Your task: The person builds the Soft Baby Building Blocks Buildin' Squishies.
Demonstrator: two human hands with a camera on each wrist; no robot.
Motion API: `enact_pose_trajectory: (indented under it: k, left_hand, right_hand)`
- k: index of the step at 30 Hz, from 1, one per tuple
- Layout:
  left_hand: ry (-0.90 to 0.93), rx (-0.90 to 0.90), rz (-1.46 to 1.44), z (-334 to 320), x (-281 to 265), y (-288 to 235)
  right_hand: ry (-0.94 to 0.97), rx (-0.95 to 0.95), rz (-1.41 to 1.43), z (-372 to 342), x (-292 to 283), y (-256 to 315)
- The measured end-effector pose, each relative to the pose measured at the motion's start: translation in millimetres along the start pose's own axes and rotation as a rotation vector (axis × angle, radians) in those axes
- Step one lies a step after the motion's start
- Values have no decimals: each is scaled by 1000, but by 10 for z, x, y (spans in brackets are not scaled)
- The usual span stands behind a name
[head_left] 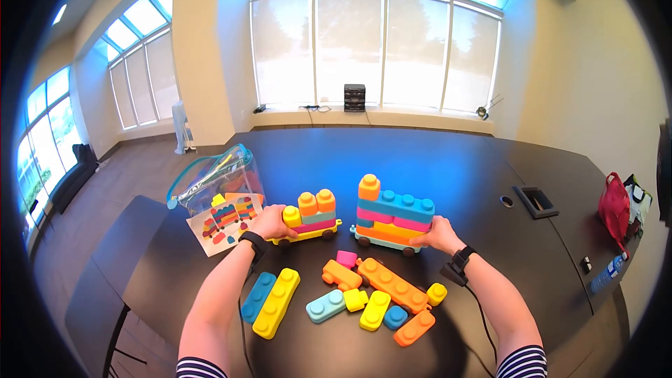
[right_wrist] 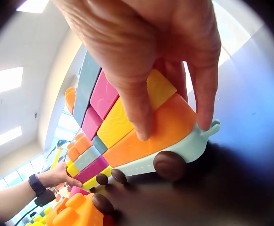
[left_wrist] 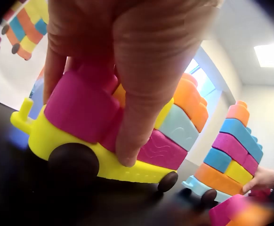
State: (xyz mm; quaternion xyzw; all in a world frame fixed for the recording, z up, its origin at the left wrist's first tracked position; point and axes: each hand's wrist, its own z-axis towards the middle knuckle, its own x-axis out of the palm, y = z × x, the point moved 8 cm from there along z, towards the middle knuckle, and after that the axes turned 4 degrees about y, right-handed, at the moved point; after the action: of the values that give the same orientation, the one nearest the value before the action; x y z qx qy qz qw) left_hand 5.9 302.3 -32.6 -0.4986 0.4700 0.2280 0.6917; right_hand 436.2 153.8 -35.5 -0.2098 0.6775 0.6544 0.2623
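Note:
Two toy block wagons stand on the dark table, their hitch ends facing each other with a small gap in the head view. My left hand (head_left: 269, 224) grips the left one, a yellow wheeled base (left_wrist: 109, 165) carrying magenta, light blue, yellow and orange blocks. In the left wrist view its thumb and fingers straddle a magenta block (left_wrist: 78, 106) at the wagon's rear. On the other side, my right hand (head_left: 442, 235) holds the rear of a taller wagon with a pale blue base (head_left: 381, 241). Its fingers span an orange block (right_wrist: 170, 123) low in the stack.
Loose blocks lie nearer me: a long yellow block (head_left: 277, 304), a blue block (head_left: 259, 297), an orange wheeled base (head_left: 393, 285) and several others. A picture card (head_left: 222, 225) leans by a clear zip bag (head_left: 241, 171) at left. A water bottle (head_left: 607, 273) is far right.

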Motion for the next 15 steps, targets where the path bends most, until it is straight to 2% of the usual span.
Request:
enact_pose_trajectory:
  k: [1,5,8,15]
  left_hand:
    - [-15,32,52,-42,-40,5]
    - [-40,-63,85,-362,-146,145]
    - [-78,-48,111,-482,-164,220]
    - [-131,-72,41,-620,-228,237]
  right_hand:
    - [10,-7,1,48,35,28]
    - [48,-63,-22,257,189,142]
    - [110,-44,11,410,332,231]
    - [151,-19,-3,631,498,361]
